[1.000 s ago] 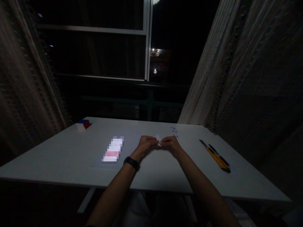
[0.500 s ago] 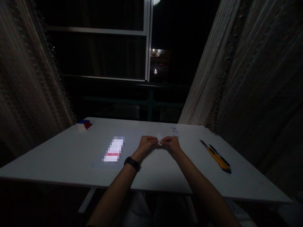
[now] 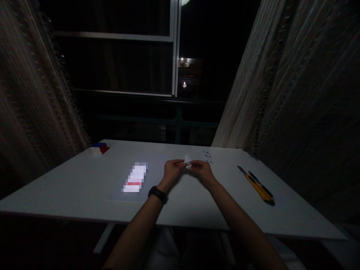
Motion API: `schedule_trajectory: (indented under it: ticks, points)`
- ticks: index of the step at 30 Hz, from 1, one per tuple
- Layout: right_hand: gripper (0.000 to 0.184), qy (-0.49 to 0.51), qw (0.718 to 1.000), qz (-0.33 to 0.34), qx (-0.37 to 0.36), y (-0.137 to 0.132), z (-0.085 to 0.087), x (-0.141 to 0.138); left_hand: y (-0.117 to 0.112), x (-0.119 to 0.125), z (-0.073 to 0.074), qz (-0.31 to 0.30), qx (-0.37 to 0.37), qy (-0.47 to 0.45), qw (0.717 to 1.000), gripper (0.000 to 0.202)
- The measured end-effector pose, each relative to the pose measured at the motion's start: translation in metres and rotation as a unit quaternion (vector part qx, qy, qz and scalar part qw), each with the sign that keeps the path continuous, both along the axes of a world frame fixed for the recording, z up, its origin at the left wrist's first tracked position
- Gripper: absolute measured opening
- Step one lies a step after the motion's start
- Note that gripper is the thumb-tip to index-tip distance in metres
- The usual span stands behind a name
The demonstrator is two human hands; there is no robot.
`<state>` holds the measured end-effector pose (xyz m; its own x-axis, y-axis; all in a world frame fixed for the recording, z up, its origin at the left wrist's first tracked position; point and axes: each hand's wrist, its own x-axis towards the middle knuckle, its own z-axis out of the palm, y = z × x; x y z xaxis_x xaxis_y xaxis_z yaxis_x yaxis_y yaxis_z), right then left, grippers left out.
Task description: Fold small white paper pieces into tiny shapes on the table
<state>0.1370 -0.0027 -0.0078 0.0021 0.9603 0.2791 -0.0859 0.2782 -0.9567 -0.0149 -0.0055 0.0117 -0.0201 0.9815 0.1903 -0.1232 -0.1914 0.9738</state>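
Observation:
Between my two hands is a small piece of white folded paper (image 3: 187, 162), its pointed top showing above the fingers. My left hand (image 3: 173, 170), with a black band (image 3: 157, 194) on the wrist, pinches its left side. From the right, my right hand (image 3: 201, 170) pinches the other side. The fingertips of both hands almost meet, and they hide the lower part of the paper. Just beyond my right hand, several small dark marks or pieces (image 3: 207, 155) show on the white table (image 3: 84, 187); what they are I cannot make out.
A yellow utility knife (image 3: 257, 187) lies on the right, beside a dark pen-like object (image 3: 260, 183). Left of my hands glows a blurred phone screen (image 3: 135, 177). A puzzle cube (image 3: 99, 148) stands at the far left corner. Curtains (image 3: 244, 93) hang behind the table.
Both hands have shifted slightly, the left a little to the left. The paper's white point now stands out more clearly above the fingertips.

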Motion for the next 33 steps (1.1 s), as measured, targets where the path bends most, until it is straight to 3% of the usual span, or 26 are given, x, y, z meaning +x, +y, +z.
schedule_trajectory:
  ticks: [5,10,21,33]
  points:
    - [0.033,-0.019,1.000,-0.016,0.009,-0.002,0.004,0.001,-0.004,0.001,0.006,0.003,-0.003,-0.013,1.000,0.027]
    - [0.027,-0.038,0.996,-0.070,0.027,-0.004,0.008,0.000,-0.003,0.001,0.003,-0.001,0.005,-0.017,1.000,0.030]
    - [0.023,-0.036,0.992,-0.117,0.030,-0.005,0.011,-0.001,-0.004,0.002,0.002,0.028,0.035,0.024,0.999,0.024]
    - [0.022,-0.025,0.992,-0.123,0.028,-0.003,0.009,-0.003,-0.005,0.005,0.003,-0.001,-0.001,-0.050,0.999,0.028]
